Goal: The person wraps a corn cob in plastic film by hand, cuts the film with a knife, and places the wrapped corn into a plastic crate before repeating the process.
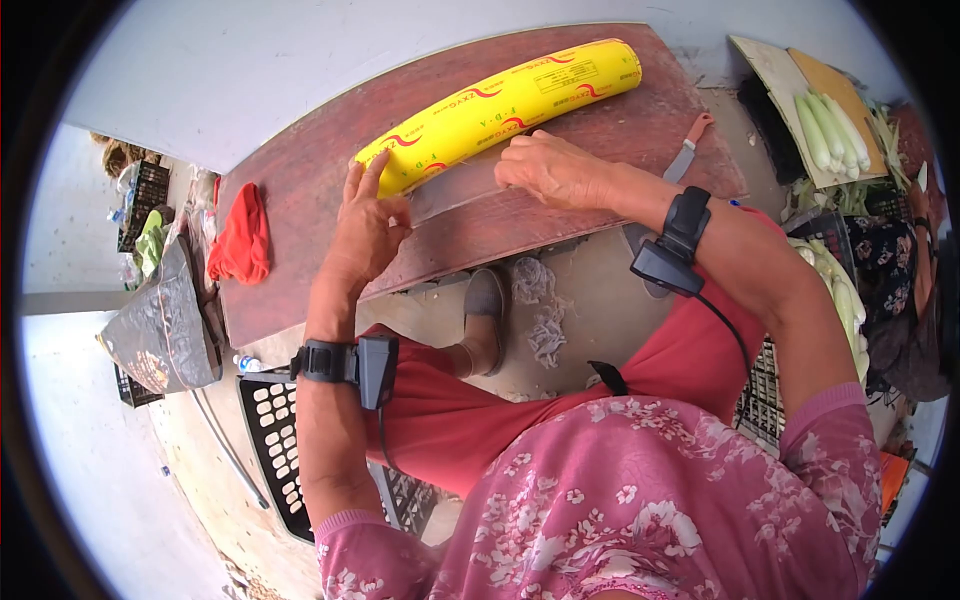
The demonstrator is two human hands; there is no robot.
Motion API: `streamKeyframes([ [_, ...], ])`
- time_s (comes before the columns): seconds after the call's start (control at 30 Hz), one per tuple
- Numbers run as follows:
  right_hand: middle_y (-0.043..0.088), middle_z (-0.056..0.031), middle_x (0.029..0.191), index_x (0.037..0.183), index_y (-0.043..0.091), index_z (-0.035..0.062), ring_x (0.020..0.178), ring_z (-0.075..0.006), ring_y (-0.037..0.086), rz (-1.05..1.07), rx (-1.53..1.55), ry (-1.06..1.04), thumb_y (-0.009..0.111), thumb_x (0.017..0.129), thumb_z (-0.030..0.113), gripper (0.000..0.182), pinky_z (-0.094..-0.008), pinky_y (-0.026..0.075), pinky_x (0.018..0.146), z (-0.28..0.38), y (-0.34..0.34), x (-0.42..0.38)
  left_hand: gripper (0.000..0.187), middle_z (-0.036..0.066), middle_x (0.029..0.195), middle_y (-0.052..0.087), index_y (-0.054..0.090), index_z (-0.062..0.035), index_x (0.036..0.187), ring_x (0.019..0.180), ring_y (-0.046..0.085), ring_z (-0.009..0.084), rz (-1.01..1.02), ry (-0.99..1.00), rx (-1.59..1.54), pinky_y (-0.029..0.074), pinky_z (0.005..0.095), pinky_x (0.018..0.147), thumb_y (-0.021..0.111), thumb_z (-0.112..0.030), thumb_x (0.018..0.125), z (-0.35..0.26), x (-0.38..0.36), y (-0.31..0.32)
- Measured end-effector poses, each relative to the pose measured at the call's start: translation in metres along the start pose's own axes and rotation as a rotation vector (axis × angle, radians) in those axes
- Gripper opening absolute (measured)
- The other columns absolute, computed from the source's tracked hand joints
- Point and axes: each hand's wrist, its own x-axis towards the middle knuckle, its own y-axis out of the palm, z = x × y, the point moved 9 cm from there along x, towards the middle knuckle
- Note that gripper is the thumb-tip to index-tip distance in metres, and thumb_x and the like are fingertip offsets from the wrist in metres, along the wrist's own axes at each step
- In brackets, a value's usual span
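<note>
A long yellow roll of cling film with red and green print lies slantwise across the dark red wooden table. My left hand is at its near left end, fingertips against the roll and thumb bent inward. Closed in a pinch, my right hand is just in front of the roll's middle. A faint clear edge of film seems to run between both hands, though the fingertips' grip is partly hidden. To the right of my right hand lies a knife with a reddish handle.
A red cloth or bag lies on the table's left end. Pale green-white vegetables rest on a board at right. A black crate stands by my left leg. At far right, another person's arm shows.
</note>
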Motion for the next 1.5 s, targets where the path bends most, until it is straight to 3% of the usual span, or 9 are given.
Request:
streamKeyframes([
  [0.27,0.053,-0.0048,0.086,0.087,0.055,0.0104,0.089,-0.0231,0.050,0.039,0.079,0.042,0.056,0.079,0.001,0.013,-0.0355,0.035,0.078,-0.001,0.007,-0.004,0.015,0.014,0.152,0.025,0.065,-0.0086,0.075,0.140,0.017,0.0440,-0.045,0.020,0.020,0.027,0.0463,0.112,0.072,0.001,0.067,-0.003,-0.001,0.000],
  [0.57,0.048,-0.0037,0.094,0.077,0.057,0.0122,0.097,-0.0231,0.043,0.074,0.088,0.058,0.058,0.073,-0.002,0.014,-0.0363,0.030,0.080,-0.001,0.008,0.005,0.009,0.018,0.132,0.049,0.062,-0.0044,0.070,0.122,0.043,0.0408,-0.050,0.080,-0.012,0.042,0.0423,0.100,0.067,0.002,0.067,-0.027,-0.020,-0.005],
  [0.83,0.051,-0.0035,0.097,0.075,0.060,0.0132,0.104,-0.0247,0.044,-0.028,0.121,0.086,0.061,0.070,-0.004,0.018,-0.0395,0.032,0.084,-0.008,0.001,0.010,0.012,0.023,0.137,0.042,0.062,-0.0043,0.077,0.125,0.041,0.0422,-0.180,0.092,0.010,0.040,0.0443,0.100,0.069,0.002,0.069,-0.018,-0.025,-0.004],
  [0.97,0.053,-0.0089,0.115,0.077,0.061,0.0122,0.114,-0.0285,0.042,0.031,0.090,0.125,0.061,0.072,-0.002,0.015,-0.0435,0.032,0.092,-0.014,0.002,0.015,0.010,0.022,0.136,0.045,0.062,-0.0044,0.079,0.122,0.045,0.0403,-0.220,0.054,0.006,0.041,0.0429,0.100,0.068,0.000,0.072,-0.007,-0.026,-0.004],
  [1.07,0.049,-0.0145,0.129,0.080,0.061,0.0109,0.123,-0.0321,0.039,0.029,0.095,0.125,0.061,0.074,-0.001,0.013,-0.0470,0.030,0.097,-0.016,0.000,0.015,0.007,0.020,0.129,0.052,0.061,-0.0035,0.079,0.116,0.052,0.0369,-0.090,-0.012,-0.075,0.045,0.0406,0.095,0.066,-0.002,0.074,0.001,-0.025,0.006],
  [1.17,0.046,-0.0176,0.135,0.082,0.062,0.0101,0.128,-0.0342,0.037,0.062,0.118,0.136,0.061,0.075,0.000,0.012,-0.0501,0.030,0.099,-0.018,-0.006,0.019,0.004,0.017,0.122,0.057,0.060,-0.0039,0.078,0.106,0.055,0.0377,-0.113,0.137,0.096,0.045,0.0427,0.091,0.063,-0.003,0.075,-0.002,-0.032,0.010],
  [1.27,0.046,-0.0172,0.134,0.083,0.060,0.0090,0.128,-0.0340,0.036,0.052,0.138,0.137,0.060,0.077,0.000,0.011,-0.0507,0.031,0.098,-0.024,-0.008,0.024,0.004,0.020,0.121,0.056,0.064,-0.0045,0.081,0.101,0.060,0.0338,-0.121,0.004,-0.041,0.049,0.0394,0.084,0.062,-0.003,0.078,0.018,-0.033,0.008],
  [1.37,0.044,-0.0175,0.135,0.081,0.056,0.0074,0.130,-0.0332,0.035,0.086,0.123,0.163,0.059,0.080,-0.001,0.010,-0.0491,0.032,0.097,-0.025,-0.010,0.027,0.014,0.021,0.118,0.057,0.065,-0.0007,0.097,0.098,0.063,0.0282,-0.072,-0.496,-0.379,0.052,0.0357,0.076,0.061,-0.006,0.084,0.050,-0.032,0.013],
  [1.5,0.046,-0.0172,0.132,0.081,0.056,0.0074,0.129,-0.0329,0.036,0.086,0.124,0.155,0.058,0.081,-0.001,0.008,-0.0499,0.034,0.095,-0.022,-0.012,0.029,0.038,0.017,0.118,0.055,0.048,0.0047,0.124,0.099,0.062,0.0271,-0.105,-0.723,-1.199,0.053,0.0336,0.075,0.058,-0.011,0.091,0.059,-0.033,0.057],
])
